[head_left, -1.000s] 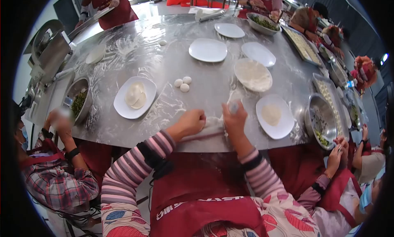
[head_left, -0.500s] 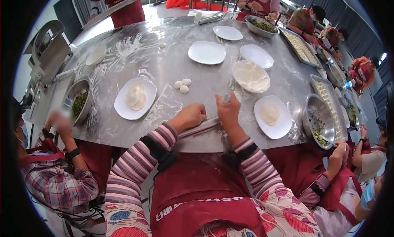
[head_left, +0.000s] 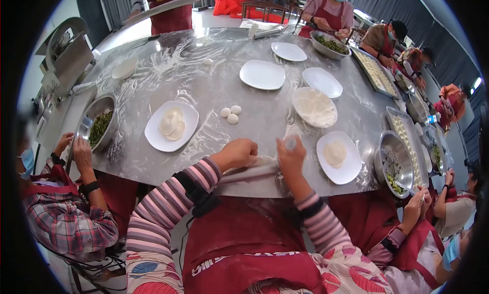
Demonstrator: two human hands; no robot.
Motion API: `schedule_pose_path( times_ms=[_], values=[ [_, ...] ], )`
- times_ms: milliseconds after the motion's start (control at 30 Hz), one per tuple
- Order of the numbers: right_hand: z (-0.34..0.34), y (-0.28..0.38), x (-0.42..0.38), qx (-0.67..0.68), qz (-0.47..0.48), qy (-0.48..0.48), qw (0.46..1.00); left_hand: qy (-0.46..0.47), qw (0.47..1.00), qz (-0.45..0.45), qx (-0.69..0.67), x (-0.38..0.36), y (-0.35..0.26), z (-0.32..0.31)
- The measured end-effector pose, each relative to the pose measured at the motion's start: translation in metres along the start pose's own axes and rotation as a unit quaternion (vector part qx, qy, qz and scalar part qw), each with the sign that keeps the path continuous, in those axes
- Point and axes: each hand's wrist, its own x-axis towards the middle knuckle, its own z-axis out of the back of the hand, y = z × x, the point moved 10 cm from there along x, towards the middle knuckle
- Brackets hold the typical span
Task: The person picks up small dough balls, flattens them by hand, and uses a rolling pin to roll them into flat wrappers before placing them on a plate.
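Note:
My left hand (head_left: 236,154) is closed near the table's front edge, its curled fingers at the rim of a pale dough wrapper (head_left: 261,163), mostly hidden by my hands. Slightly blurred, my right hand (head_left: 292,160) grips a small rolling pin, whose light rounded end (head_left: 290,142) pokes up between thumb and fingers. Three small dough balls (head_left: 232,119) sit beyond my left hand. To the left, a white plate (head_left: 154,132) bears several overlapping wrappers (head_left: 172,123). On the right, another plate (head_left: 351,173) carries a flat round wrapper (head_left: 335,154).
A bowl of flour (head_left: 315,110) stands beyond my right hand, with white plates (head_left: 262,75) behind. Metal bowls of green filling flank me, left (head_left: 113,122) and right (head_left: 381,159). Trays of dumplings (head_left: 376,72) line the right. People (head_left: 76,212) work close on both sides.
My right hand has shifted slightly right and toward me. The view has tilted a little. The neighbour's hands on the left have moved to the rim of the filling bowl.

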Motion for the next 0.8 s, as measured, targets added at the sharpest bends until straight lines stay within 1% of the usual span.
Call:
schedule_pose_path(
  times_ms=[100, 133, 167, 200, 233, 300, 333, 400, 433, 500, 533, 600, 633, 700, 733, 800],
  values=[
    [0.026, -0.007, -0.045, 0.028, -0.015, 0.017, 0.999, -0.016, 0.998, -0.019, -0.051, -0.002, -0.004, 0.0],
    [0.032, -0.015, -0.058, 0.078, -0.059, 0.016, 0.995, -0.013, 0.998, -0.017, -0.055, 0.001, -0.008, -0.001],
    [0.036, -0.022, -0.066, 0.126, -0.106, 0.012, 0.986, -0.011, 0.998, -0.035, -0.049, 0.006, -0.019, -0.001],
    [0.037, -0.021, -0.068, 0.123, -0.11, 0.011, 0.986, -0.01, 0.997, -0.055, -0.043, 0.012, -0.029, -0.002],
    [0.036, -0.02, -0.067, 0.134, -0.115, 0.011, 0.984, -0.008, 0.997, -0.057, -0.046, 0.02, -0.033, -0.004],
    [0.036, -0.017, -0.063, 0.144, -0.121, 0.013, 0.982, -0.043, 0.996, -0.065, -0.032, 0.031, -0.036, -0.002],
    [0.034, -0.014, -0.06, 0.15, -0.123, 0.018, 0.981, -0.043, 0.997, -0.064, -0.032, 0.033, -0.032, -0.002],
    [0.033, -0.015, -0.06, 0.16, -0.126, 0.027, 0.979, -0.102, 0.994, -0.022, 0.012, 0.032, -0.013, 0.01],
    [0.034, -0.018, -0.063, 0.155, -0.127, 0.033, 0.979, -0.102, 0.995, -0.017, 0.014, 0.023, -0.006, 0.015],
    [0.035, -0.02, -0.069, 0.157, -0.135, 0.038, 0.978, -0.097, 0.993, 0.029, 0.053, -0.006, 0.021, 0.03],
    [0.037, -0.016, -0.071, 0.163, -0.126, 0.035, 0.978, -0.093, 0.993, 0.032, 0.061, -0.021, 0.028, 0.037],
    [0.04, -0.012, -0.073, 0.172, -0.122, 0.028, 0.977, -0.042, 0.993, 0.109, 0.01, -0.05, 0.049, 0.032],
    [0.04, -0.01, -0.071, 0.17, -0.114, 0.028, 0.978, -0.039, 0.993, 0.11, 0.014, -0.055, 0.048, 0.027],
    [0.037, -0.01, -0.064, 0.166, -0.103, 0.026, 0.98, -0.082, 0.989, 0.098, -0.069, -0.058, 0.041, 0.022],
    [0.032, -0.017, -0.061, 0.163, -0.112, 0.029, 0.98, -0.071, 0.979, 0.13, -0.14, -0.051, 0.045, 0.007],
    [0.024, -0.028, -0.046, 0.155, -0.115, 0.025, 0.981, -0.082, 0.978, 0.119, -0.148, -0.032, 0.037, -0.005]
  ],
)
